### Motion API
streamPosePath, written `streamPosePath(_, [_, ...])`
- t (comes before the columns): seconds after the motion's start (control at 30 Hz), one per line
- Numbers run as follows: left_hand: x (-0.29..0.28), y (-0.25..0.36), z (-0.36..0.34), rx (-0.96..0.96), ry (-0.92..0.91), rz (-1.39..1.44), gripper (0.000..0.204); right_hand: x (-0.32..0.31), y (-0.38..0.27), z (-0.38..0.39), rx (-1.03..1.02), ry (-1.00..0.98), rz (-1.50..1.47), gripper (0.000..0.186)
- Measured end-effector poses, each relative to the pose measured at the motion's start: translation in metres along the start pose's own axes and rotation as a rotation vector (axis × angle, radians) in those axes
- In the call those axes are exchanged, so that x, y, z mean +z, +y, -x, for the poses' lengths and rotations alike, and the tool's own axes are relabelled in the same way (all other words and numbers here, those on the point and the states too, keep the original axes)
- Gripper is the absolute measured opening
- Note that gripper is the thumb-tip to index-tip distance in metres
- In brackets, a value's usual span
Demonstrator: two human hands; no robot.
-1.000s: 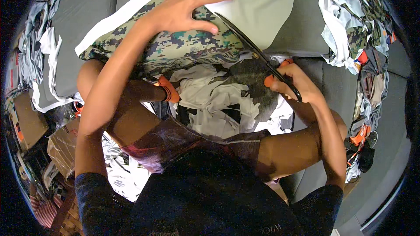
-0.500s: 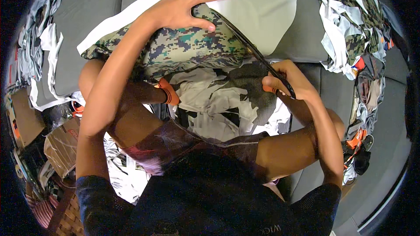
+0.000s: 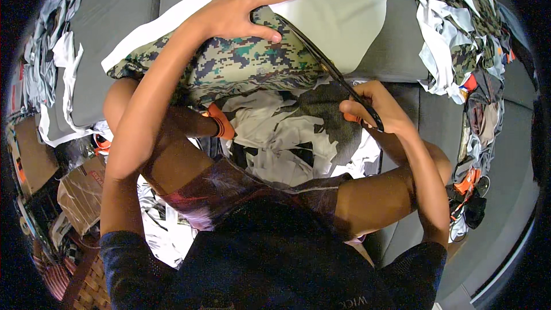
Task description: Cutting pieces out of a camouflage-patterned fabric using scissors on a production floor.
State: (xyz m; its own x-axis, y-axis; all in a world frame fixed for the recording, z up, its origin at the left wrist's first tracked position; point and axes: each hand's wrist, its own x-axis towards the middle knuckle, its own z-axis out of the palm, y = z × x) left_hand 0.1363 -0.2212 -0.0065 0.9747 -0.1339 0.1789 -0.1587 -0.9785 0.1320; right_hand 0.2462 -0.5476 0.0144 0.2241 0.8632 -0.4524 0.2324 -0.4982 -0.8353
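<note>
My left hand (image 3: 241, 14) lies spread over digital-camouflage fabric (image 3: 241, 57) and the large white sheet (image 3: 338, 6) around it, with thumb and fingers apart. Long black scissors (image 3: 321, 57) are gripped by their handles in my right hand (image 3: 379, 109), at the right of the fabric. The blades point up and left along the border between camouflage and white, their tips near my left thumb and forefinger. The camouflage piece has a bunched lower edge above my crossed legs.
Grey cushions (image 3: 115, 11) lie under the fabric. White scraps (image 3: 275, 143) are heaped between my legs. Piles of mixed scraps (image 3: 447, 40) line the right, more cloth strips (image 3: 66, 63) the left. Cardboard boxes (image 3: 80, 195) sit at lower left. My orange-socked feet (image 3: 221, 123) are just below the fabric.
My right hand and the scissors have shifted a little left and up along the fabric's border. My left hand moved slightly up and left, then stayed spread in place.
</note>
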Motion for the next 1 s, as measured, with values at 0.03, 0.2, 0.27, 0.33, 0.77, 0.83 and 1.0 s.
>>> streamPosePath(0.03, [0.000,0.000,0.000,0.000,0.000,-0.001,0.078,0.000,-0.001,0.000,-0.001,0.000,0.000,0.036])
streamPosePath(0.2, [-0.001,0.002,0.001,-0.028,-0.013,-0.016,0.078,0.003,-0.009,0.003,0.013,-0.005,-0.022,0.041])
streamPosePath(0.27, [-0.001,0.003,0.001,-0.034,-0.013,-0.031,0.078,0.004,-0.010,0.004,0.026,-0.007,-0.040,0.041])
streamPosePath(0.33, [-0.001,0.004,0.000,-0.040,-0.014,-0.045,0.078,0.006,-0.011,0.005,0.039,-0.010,-0.057,0.042])
streamPosePath(0.77, [-0.003,0.005,0.001,-0.052,-0.021,-0.069,0.079,0.014,-0.013,0.006,-0.038,0.034,-0.025,0.043])
streamPosePath(0.83, [-0.004,0.005,0.001,-0.055,-0.024,-0.066,0.079,0.014,-0.009,0.006,-0.066,0.037,0.002,0.044])
streamPosePath(1.0, [-0.003,-0.006,0.001,-0.026,-0.035,0.130,0.076,0.021,-0.011,0.004,0.017,0.035,-0.107,0.043])
